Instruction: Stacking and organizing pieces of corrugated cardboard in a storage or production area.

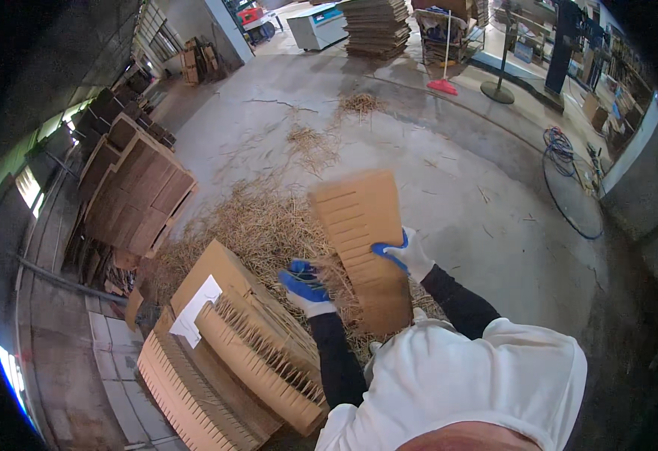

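Note:
My right hand (406, 255), in a white glove with blue fingers, is closed on the right edge of a brown slotted cardboard sheet (370, 252). A row of short slots runs down the sheet's left side. To the left of the sheet, my left hand (306, 289) wears the same kind of glove, with its fingers apart. Blurred brown strips show between that hand and the sheet; whether it touches them I cannot tell. At the lower left lie stacks of slotted cardboard (257, 342), their cut edges fanned out, with a white sheet of paper (197, 310) on top.
A heap of narrow cardboard strips (261, 222) covers the floor ahead, with smaller piles (310, 146) farther off. Stacked cardboard on a pallet (141, 192) stands at left. A cardboard pile (376, 28), a red-headed broom (443, 86) and a coiled hose (559, 146) are farther away.

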